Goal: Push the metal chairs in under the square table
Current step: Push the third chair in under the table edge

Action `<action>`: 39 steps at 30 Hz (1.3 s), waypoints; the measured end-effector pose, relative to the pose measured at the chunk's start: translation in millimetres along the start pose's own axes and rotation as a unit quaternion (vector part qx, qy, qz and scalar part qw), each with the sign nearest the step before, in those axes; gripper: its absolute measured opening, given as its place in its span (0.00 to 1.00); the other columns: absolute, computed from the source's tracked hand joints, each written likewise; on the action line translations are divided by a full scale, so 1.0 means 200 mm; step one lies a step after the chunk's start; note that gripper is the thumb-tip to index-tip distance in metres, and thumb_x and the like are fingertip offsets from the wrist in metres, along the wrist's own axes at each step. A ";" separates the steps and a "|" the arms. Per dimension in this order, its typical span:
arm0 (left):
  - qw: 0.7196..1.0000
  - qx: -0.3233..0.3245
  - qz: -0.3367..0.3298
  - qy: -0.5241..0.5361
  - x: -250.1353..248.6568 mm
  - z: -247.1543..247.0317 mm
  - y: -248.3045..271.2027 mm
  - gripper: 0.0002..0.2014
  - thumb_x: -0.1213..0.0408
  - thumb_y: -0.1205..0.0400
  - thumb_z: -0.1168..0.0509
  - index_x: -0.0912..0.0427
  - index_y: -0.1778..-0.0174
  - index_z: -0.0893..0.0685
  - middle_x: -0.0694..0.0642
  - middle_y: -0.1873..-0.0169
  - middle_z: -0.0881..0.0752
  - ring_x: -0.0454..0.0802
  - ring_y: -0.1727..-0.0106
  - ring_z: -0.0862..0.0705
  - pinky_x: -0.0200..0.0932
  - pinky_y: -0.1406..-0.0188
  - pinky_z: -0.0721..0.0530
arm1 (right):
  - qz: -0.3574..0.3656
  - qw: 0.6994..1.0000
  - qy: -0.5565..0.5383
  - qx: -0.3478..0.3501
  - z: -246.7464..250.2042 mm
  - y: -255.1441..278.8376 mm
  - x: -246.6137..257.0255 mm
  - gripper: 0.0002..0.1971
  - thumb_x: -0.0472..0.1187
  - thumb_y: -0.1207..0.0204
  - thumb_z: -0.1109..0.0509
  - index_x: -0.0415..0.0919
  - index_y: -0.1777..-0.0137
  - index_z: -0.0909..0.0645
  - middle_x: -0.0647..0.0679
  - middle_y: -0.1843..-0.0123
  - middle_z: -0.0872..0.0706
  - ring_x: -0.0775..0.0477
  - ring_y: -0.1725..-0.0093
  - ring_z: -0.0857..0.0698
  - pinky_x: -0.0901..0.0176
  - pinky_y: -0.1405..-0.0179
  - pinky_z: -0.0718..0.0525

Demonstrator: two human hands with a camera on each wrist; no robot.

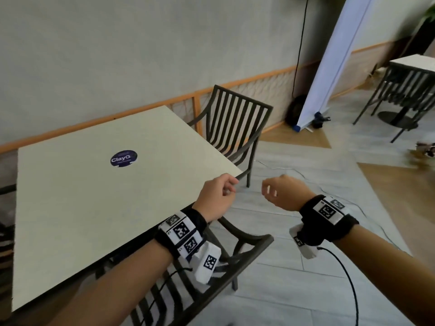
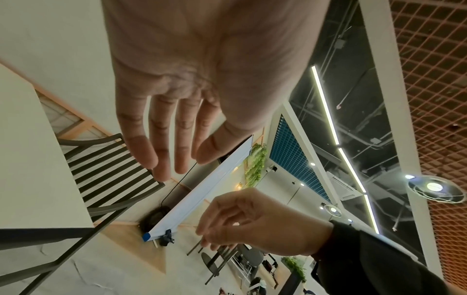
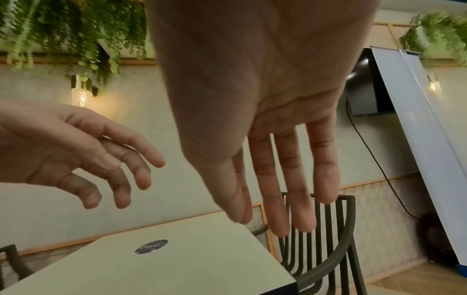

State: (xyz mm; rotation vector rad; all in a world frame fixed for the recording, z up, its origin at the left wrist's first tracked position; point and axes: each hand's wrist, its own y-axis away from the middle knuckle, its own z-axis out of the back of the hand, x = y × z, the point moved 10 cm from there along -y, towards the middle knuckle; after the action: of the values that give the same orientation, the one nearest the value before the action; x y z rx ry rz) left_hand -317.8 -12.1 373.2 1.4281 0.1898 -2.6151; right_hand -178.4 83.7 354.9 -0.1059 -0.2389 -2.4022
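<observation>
The square cream table (image 1: 82, 208) carries a round dark sticker. One dark metal slatted chair (image 1: 235, 123) stands at its far right side, seat partly under the top. A second metal chair (image 1: 211, 267) sits at the near side below my left forearm, its back just off the table edge. My left hand (image 1: 221, 196) hovers over the table's right corner, fingers relaxed, holding nothing. To its right my right hand (image 1: 275, 191) hangs over the floor, also empty. The wrist views show the left fingers (image 2: 141, 147) and the right fingers (image 3: 298, 189) loosely straight, with the far chair (image 3: 328, 249) beyond them.
A white banner (image 1: 336, 60) leans against the wall behind the far chair, a black cable running down beside it. Another table with metal chairs (image 1: 409, 90) stands at the back right. A thin cable (image 1: 282, 170) lies on the tiled floor. A low wood-framed rail (image 1: 141, 109) lines the wall.
</observation>
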 end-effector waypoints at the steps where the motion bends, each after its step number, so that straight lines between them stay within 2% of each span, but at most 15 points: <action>1: 1.000 0.001 0.009 -0.004 0.00 -0.06 -0.11 0.14 0.69 0.21 0.36 0.57 0.40 0.17 0.55 0.50 0.12 0.44 0.59 0.19 0.28 0.58 0.22 | 0.004 1.000 0.003 0.018 -0.01 -0.08 -0.09 0.06 0.45 0.26 0.38 0.53 0.55 0.20 0.47 0.56 0.11 0.40 0.57 0.14 0.45 0.58 0.13; 4: 0.999 0.003 0.034 -0.004 0.01 -0.22 -0.46 0.15 0.69 0.21 0.35 0.59 0.38 0.17 0.56 0.49 0.12 0.43 0.58 0.19 0.23 0.61 0.26 | 0.026 0.998 0.026 0.049 -0.03 -0.34 -0.32 0.06 0.46 0.25 0.36 0.53 0.50 0.19 0.48 0.50 0.13 0.41 0.51 0.15 0.54 0.60 0.22; 7: 0.999 0.007 0.048 -0.005 0.06 -0.36 -0.82 0.15 0.69 0.21 0.35 0.61 0.39 0.17 0.58 0.48 0.12 0.44 0.57 0.19 0.30 0.57 0.24 | 0.045 0.996 0.038 0.063 -0.03 -0.63 -0.53 0.08 0.45 0.25 0.34 0.50 0.48 0.18 0.48 0.49 0.13 0.43 0.48 0.16 0.57 0.60 0.27; 12: 0.995 0.012 0.096 -0.010 0.19 -0.51 -1.38 0.14 0.67 0.21 0.35 0.59 0.39 0.17 0.56 0.49 0.13 0.50 0.47 0.15 0.38 0.49 0.20 | 0.048 0.992 0.043 0.112 -0.09 -1.12 -0.90 0.08 0.45 0.25 0.32 0.49 0.47 0.18 0.45 0.46 0.14 0.41 0.46 0.16 0.53 0.54 0.20; 15: 0.988 0.003 0.155 -0.010 0.35 -0.58 -1.65 0.15 0.67 0.22 0.34 0.60 0.39 0.18 0.53 0.53 0.15 0.52 0.48 0.15 0.38 0.50 0.21 | 0.055 0.990 0.046 0.122 -0.11 -1.38 -1.07 0.09 0.45 0.24 0.34 0.49 0.46 0.18 0.44 0.44 0.14 0.40 0.45 0.16 0.51 0.54 0.20; 17: 0.980 -0.007 0.199 -0.005 0.48 -0.64 -1.80 0.17 0.68 0.21 0.35 0.62 0.35 0.21 0.53 0.54 0.17 0.52 0.50 0.16 0.39 0.50 0.21 | 0.064 0.987 0.046 0.137 -0.17 -1.57 -1.17 0.09 0.45 0.24 0.34 0.48 0.46 0.18 0.43 0.44 0.14 0.38 0.45 0.16 0.50 0.53 0.18; 19: 0.968 -0.017 0.251 -0.011 0.64 -0.70 -1.94 0.19 0.68 0.19 0.36 0.62 0.31 0.25 0.55 0.50 0.17 0.52 0.49 0.18 0.41 0.51 0.21 | 0.078 0.983 0.046 0.158 -0.24 -1.77 -1.25 0.10 0.45 0.24 0.34 0.48 0.44 0.20 0.42 0.44 0.14 0.37 0.46 0.16 0.48 0.52 0.16; 21: 0.954 -0.031 0.298 -0.023 0.81 -0.78 -2.05 0.20 0.68 0.19 0.38 0.61 0.30 0.26 0.60 0.40 0.17 0.57 0.43 0.17 0.45 0.48 0.19 | 0.091 0.981 0.042 0.169 -0.32 -1.97 -1.33 0.12 0.44 0.24 0.32 0.50 0.41 0.22 0.41 0.45 0.15 0.37 0.47 0.16 0.46 0.52 0.15; 24: 0.933 -0.050 0.353 -0.039 1.05 -0.86 -2.23 0.20 0.70 0.19 0.38 0.62 0.30 0.27 0.64 0.35 0.18 0.61 0.34 0.19 0.50 0.36 0.20 | 0.109 0.980 0.038 0.163 -0.43 -2.27 -1.44 0.16 0.43 0.25 0.31 0.50 0.38 0.25 0.41 0.43 0.15 0.36 0.46 0.16 0.48 0.54 0.17; 29: 0.906 -0.080 0.408 -0.076 1.42 -0.94 -2.54 0.25 0.68 0.22 0.32 0.64 0.28 0.26 0.64 0.30 0.21 0.62 0.29 0.22 0.52 0.29 0.23 | 0.152 0.977 0.049 0.141 -0.62 -2.74 -1.55 0.19 0.41 0.25 0.32 0.48 0.35 0.27 0.41 0.38 0.16 0.36 0.41 0.17 0.42 0.44 0.16; 32: 0.897 -0.074 0.424 -0.105 1.60 -0.99 -2.69 0.28 0.70 0.22 0.33 0.59 0.24 0.30 0.62 0.26 0.25 0.61 0.26 0.25 0.56 0.28 0.24 | 0.177 0.976 0.089 0.088 -0.70 -2.97 -1.60 0.20 0.37 0.26 0.32 0.49 0.34 0.26 0.42 0.36 0.19 0.37 0.36 0.21 0.40 0.38 0.22; 35: 0.896 -0.040 0.416 -0.152 1.74 -1.06 -2.80 0.30 0.67 0.21 0.34 0.56 0.21 0.33 0.60 0.25 0.25 0.59 0.24 0.27 0.57 0.24 0.28 | 0.180 0.968 0.174 0.033 -0.74 -3.15 -1.67 0.20 0.42 0.28 0.29 0.49 0.36 0.24 0.42 0.37 0.18 0.37 0.35 0.22 0.39 0.33 0.29; 39: 0.886 -0.074 0.423 -0.175 1.85 -1.09 -2.86 0.25 0.65 0.19 0.36 0.51 0.25 0.27 0.57 0.33 0.17 0.57 0.28 0.23 0.64 0.22 0.36 | 0.201 0.954 0.220 0.025 -0.82 -3.30 -1.74 0.21 0.51 0.26 0.30 0.52 0.34 0.27 0.42 0.39 0.15 0.38 0.33 0.21 0.33 0.24 0.39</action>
State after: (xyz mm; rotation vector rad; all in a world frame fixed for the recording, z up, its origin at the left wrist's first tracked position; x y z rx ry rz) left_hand -448.1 560.8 -34.4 0.7080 -0.2296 -1.9955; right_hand -361.5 759.4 50.2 0.3693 -0.0597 -1.9496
